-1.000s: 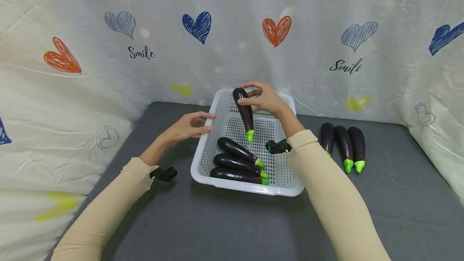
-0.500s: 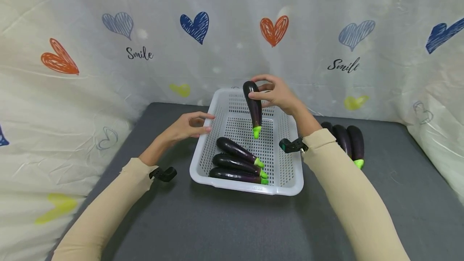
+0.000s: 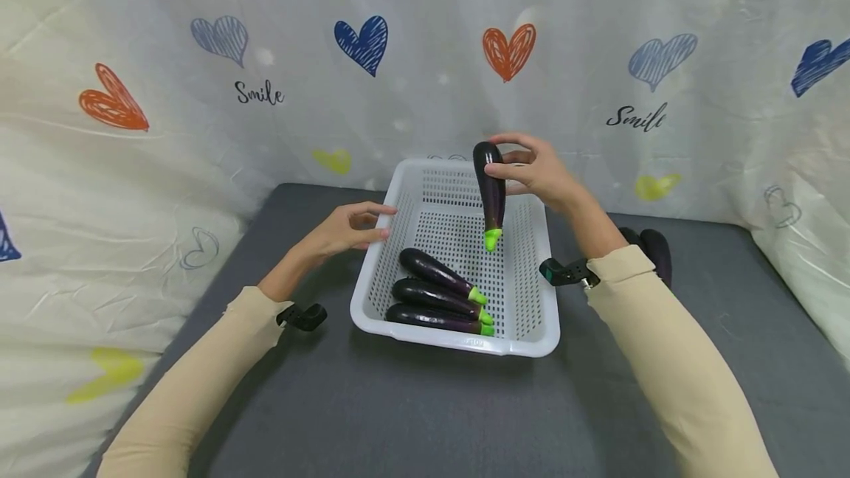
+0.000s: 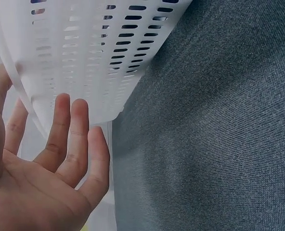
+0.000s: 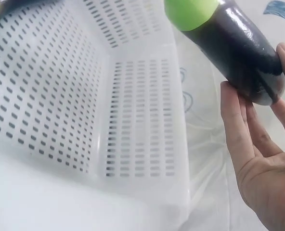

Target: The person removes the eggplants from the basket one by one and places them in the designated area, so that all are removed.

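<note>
My right hand (image 3: 541, 172) pinches a dark purple eggplant (image 3: 491, 190) near its rounded end, its green cap hanging down above the basket. In the right wrist view this eggplant (image 5: 241, 50) lies between the thumb and fingertips, clear of the basket. My left hand (image 3: 341, 231) touches the left rim of the white perforated basket (image 3: 372, 271) with thumb and index finger. The left wrist view shows its other fingers (image 4: 75, 130) loosely extended beside the outer wall. Inside the basket, at the near end, three eggplants (image 3: 434, 293) lie side by side, green caps to the right.
Right of the basket, more eggplants (image 3: 656, 251) lie on the dark grey tablecloth (image 3: 425, 419), partly hidden behind the right forearm. A white curtain (image 3: 425, 65) printed with hearts hangs behind the table and along its left side.
My right hand has carried the eggplant to the right and slightly upward, across the basket's far part. Its forearm now covers more of the eggplants at right. The left hand stays at the rim.
</note>
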Demonstrator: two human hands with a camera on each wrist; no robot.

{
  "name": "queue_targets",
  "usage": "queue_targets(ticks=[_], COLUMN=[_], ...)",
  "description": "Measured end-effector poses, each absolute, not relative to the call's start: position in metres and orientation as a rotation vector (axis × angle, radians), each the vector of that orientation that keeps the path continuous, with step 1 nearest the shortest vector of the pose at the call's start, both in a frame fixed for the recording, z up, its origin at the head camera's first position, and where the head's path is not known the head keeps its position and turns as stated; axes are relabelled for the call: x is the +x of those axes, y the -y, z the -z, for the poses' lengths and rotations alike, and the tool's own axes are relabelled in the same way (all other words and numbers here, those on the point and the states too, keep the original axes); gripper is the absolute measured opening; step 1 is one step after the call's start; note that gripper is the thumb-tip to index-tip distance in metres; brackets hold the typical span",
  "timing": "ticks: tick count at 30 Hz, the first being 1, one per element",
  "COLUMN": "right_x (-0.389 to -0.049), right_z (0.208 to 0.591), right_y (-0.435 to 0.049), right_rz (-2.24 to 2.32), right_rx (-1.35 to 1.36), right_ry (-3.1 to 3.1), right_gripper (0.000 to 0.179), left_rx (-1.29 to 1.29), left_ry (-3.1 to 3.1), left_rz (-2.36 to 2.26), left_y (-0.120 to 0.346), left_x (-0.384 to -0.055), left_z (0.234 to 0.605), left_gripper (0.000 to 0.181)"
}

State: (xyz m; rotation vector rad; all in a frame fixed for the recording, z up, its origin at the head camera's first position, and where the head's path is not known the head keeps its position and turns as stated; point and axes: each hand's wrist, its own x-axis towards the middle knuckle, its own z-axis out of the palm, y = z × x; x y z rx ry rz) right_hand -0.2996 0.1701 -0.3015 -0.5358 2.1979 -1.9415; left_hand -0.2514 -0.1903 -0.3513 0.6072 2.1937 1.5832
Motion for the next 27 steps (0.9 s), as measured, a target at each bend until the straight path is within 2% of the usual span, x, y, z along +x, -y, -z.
queue_targets(ticks=[27], right_x=[-0.268], right_z=[0.292], right_y=[-0.232], right_rz=[2.245], right_rx=[-0.518], right_ry=[-2.03], right_gripper=[0.054], left_rx=[0.563], left_ry=[-2.221], left_rz=[-1.55], left_y=[0.188], left_x=[-0.25], left_z=[0.347], left_gripper=[0.053])
